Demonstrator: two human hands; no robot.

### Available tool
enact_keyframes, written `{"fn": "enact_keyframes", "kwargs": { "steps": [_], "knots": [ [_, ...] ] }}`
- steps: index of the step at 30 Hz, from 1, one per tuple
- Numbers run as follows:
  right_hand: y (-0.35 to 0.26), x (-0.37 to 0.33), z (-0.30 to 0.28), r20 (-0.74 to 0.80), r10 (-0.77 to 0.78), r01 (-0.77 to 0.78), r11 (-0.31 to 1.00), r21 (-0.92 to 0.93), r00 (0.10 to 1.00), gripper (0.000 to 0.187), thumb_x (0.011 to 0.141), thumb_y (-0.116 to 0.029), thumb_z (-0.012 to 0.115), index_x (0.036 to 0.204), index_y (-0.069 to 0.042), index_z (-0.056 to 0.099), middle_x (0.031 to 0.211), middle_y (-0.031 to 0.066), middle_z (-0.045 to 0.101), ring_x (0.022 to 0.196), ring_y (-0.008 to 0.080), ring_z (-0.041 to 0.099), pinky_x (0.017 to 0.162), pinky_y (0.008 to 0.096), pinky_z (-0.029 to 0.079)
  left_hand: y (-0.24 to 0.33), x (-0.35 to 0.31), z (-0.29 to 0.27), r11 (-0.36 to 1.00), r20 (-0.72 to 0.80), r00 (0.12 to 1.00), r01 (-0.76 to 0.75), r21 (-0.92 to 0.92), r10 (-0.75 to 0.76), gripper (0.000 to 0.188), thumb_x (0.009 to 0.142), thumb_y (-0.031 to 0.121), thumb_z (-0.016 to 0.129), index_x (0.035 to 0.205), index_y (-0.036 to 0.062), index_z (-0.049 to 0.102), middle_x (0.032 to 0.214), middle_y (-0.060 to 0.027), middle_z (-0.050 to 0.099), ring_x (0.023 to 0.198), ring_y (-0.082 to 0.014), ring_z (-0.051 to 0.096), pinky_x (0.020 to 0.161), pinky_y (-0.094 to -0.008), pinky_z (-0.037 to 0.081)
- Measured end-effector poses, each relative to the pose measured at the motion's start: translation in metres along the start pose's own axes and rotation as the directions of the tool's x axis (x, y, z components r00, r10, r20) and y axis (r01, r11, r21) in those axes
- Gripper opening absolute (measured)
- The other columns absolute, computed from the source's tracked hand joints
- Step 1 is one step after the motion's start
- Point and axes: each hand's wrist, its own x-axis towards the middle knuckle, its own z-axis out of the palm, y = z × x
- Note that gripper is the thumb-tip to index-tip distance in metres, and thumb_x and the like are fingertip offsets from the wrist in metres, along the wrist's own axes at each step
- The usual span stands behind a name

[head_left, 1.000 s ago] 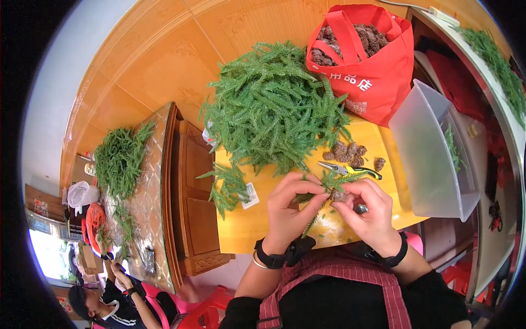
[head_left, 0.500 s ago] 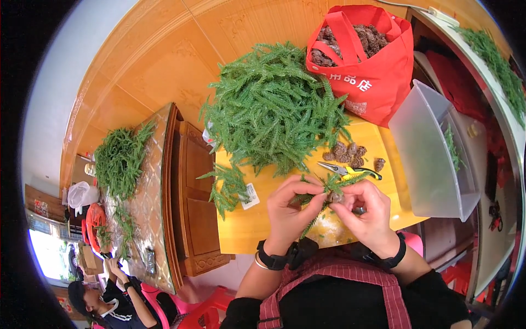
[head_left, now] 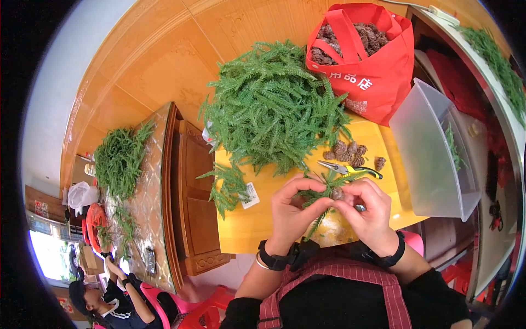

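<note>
My left hand [head_left: 296, 209] pinches a green artificial pine sprig [head_left: 316, 218] between thumb and fingers, above the near part of the yellow table [head_left: 263, 230]. My right hand [head_left: 366, 207] is closed on a small brown pine cone [head_left: 337, 194] at the sprig's centre. The two hands almost meet there, and the fingertips hide how cone and sprig join. Just beyond my right hand lie pliers [head_left: 350, 170] with yellow and black handles. Several loose pine cones [head_left: 345, 152] rest behind the pliers.
A big heap of green sprigs [head_left: 274, 109] covers the far table. Beside it stands a red bag [head_left: 372, 82] full of pine cones, then a clear plastic bin [head_left: 433, 159]. A few sprigs [head_left: 229, 189] and a white label [head_left: 250, 196] lie left. Another person [head_left: 118, 301] sits at a side table [head_left: 156, 219].
The sprig and cone have turned slightly between my fingers, and the cone shows a little more. Both hands stay in nearly the same place.
</note>
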Motion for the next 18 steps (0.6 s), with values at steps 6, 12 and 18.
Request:
{"fn": "enact_keyframes", "kwargs": {
  "steps": [6, 12, 18],
  "knots": [
    [0.003, -0.002, 0.000, 0.005, 0.009, -0.009, 1.000, -0.004, 1.000, 0.025, 0.068, 0.005, 0.069, 0.089, 0.000, 0.057, 0.072, 0.0057, 0.053, 0.058, 0.0121, 0.052, 0.051, 0.0236, 0.043, 0.000, -0.007, 0.004, 0.999, -0.046, 0.998, 0.045, 0.010, -0.045, 0.026, 0.068, -0.005, 0.073, 0.089, -0.0016, 0.059, 0.093, -0.0070, 0.059, 0.085, -0.0136, 0.058, 0.073, -0.0247, 0.048],
    [0.004, -0.002, -0.003, -0.027, -0.014, 0.014, 1.000, -0.009, 1.000, 0.027, 0.066, 0.004, 0.071, 0.090, 0.000, 0.058, 0.072, 0.0064, 0.054, 0.057, 0.0125, 0.053, 0.052, 0.0237, 0.043, 0.000, -0.014, 0.017, 0.986, -0.203, 0.978, 0.085, 0.142, -0.055, 0.023, 0.068, -0.008, 0.071, 0.087, -0.0027, 0.060, 0.087, -0.0064, 0.061, 0.080, -0.0124, 0.058, 0.072, -0.0233, 0.048],
    [0.008, -0.004, -0.001, -0.045, -0.014, 0.016, 0.999, 0.048, 0.999, 0.026, 0.067, 0.003, 0.071, 0.090, -0.001, 0.060, 0.072, 0.0061, 0.055, 0.057, 0.0131, 0.053, 0.051, 0.0239, 0.043, -0.002, -0.018, 0.022, 0.992, -0.242, 0.963, 0.125, 0.018, -0.117, 0.021, 0.071, -0.009, 0.068, 0.086, -0.0007, 0.056, 0.085, -0.0067, 0.060, 0.077, -0.0113, 0.058, 0.067, -0.0221, 0.049]
  ]
}}
